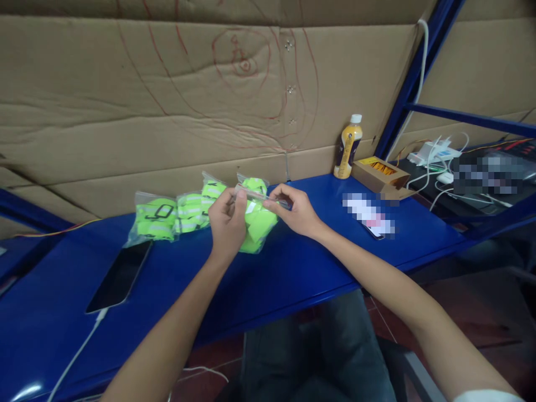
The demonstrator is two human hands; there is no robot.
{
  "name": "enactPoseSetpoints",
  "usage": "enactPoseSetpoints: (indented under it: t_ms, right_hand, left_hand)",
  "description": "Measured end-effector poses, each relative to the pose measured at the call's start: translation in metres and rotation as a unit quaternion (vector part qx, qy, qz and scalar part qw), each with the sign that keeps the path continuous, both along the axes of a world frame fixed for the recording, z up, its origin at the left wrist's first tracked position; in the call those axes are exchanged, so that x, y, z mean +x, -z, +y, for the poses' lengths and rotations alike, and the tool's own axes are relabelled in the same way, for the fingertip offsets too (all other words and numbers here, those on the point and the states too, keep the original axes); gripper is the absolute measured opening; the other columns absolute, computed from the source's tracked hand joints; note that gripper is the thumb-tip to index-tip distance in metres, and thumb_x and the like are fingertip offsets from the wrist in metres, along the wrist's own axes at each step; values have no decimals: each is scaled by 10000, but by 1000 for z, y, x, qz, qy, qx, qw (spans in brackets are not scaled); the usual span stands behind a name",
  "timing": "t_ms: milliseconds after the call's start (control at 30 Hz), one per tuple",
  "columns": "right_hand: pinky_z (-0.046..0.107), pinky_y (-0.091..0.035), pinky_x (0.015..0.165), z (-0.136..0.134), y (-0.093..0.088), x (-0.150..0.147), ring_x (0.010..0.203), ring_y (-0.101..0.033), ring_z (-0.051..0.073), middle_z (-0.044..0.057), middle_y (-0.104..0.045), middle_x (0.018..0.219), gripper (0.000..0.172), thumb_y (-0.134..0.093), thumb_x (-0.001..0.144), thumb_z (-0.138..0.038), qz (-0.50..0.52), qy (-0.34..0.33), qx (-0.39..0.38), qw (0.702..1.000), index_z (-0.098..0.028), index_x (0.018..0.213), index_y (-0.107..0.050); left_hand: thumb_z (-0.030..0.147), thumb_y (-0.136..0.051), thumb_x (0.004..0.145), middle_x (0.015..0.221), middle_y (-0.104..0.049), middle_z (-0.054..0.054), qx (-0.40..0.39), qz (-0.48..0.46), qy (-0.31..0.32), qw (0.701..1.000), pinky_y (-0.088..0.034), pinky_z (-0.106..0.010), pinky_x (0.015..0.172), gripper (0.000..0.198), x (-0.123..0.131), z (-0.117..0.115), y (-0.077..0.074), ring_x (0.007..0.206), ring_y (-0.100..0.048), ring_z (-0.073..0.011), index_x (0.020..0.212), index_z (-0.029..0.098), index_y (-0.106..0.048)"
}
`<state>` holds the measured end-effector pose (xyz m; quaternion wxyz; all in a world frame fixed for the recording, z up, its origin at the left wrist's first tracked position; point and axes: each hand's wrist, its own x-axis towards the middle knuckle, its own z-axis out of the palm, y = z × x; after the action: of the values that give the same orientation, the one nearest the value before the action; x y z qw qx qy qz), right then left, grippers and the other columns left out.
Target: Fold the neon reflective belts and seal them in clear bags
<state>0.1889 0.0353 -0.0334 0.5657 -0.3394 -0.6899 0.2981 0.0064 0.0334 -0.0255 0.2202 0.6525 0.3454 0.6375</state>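
Note:
Between my two hands hangs a clear plastic bag with folded neon-green fabric inside. My left hand pinches the bag's top edge at its left end. At the right end of that edge, the fingers of my right hand are closed on the plastic. More clear bags of green fabric with pale reflective stripes stand in a row behind and left of my left hand, the leftmost bag showing a black buckle. Part of the row is hidden by my left hand.
On the blue tabletop a black phone lies at the left, with a white cable. At the back right stand a yellow bottle and an open cardboard box. A blurred-out item lies before them. Cardboard forms the back wall.

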Motion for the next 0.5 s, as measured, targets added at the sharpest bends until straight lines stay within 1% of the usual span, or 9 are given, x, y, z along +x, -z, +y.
enactPoseSetpoints:
  t_ms: [67,133,167,233,333,400,500]
  right_hand:
    - [276,-432,724,3,2,-1,753,-551,131,-19,-660,826,542,-822,828,-716,22,-19,-21,999,-206,913,-659]
    - [285,-451,750,5,3,2,784,-570,138,-6,-685,888,562,-839,801,-731,21,-32,-25,999,-213,966,-694]
    - [292,-456,759,5,3,3,789,-573,140,-1,-691,905,567,-844,792,-738,16,-33,-21,999,-215,970,-716]
    - [304,-451,751,4,2,5,769,-566,142,3,-682,876,563,-853,775,-751,10,-21,-6,1000,-214,909,-751]
    - [307,-413,687,-2,0,3,711,-539,138,-2,-642,778,541,-863,776,-741,22,22,32,999,-211,787,-756]
    - [306,-389,660,-6,-1,1,687,-526,132,-5,-625,743,520,-864,804,-709,29,49,64,996,-207,739,-745]
    - [305,-394,659,-7,0,0,684,-533,128,-4,-629,741,510,-872,813,-685,42,52,85,994,-201,725,-737]
  left_hand:
    - [627,-644,1044,744,-646,-10,31,5,-47,998,-483,-271,640,466,1,-1,-1,652,-551,-150,866,199,-691]
    - [593,-631,1062,762,-662,-15,48,12,-58,997,-507,-277,673,436,1,-1,-1,675,-578,-159,883,203,-701]
    - [567,-622,1075,792,-685,-22,51,14,-49,997,-532,-285,716,412,1,-1,-1,714,-614,-169,897,206,-710]
    - [520,-600,1096,870,-734,-39,43,4,-5,999,-575,-315,825,371,2,0,1,813,-689,-193,928,214,-727]
    - [523,-550,1118,982,-773,-61,-1,-29,66,997,-596,-372,949,365,4,1,4,937,-749,-221,1021,224,-736]
    - [556,-615,1080,1034,-774,-68,-26,-19,76,997,-595,-396,983,347,4,0,4,1001,-755,-237,1099,225,-718]
    - [581,-776,963,1056,-756,-63,-24,33,57,998,-595,-408,976,414,4,-1,4,1018,-737,-248,1136,218,-679]
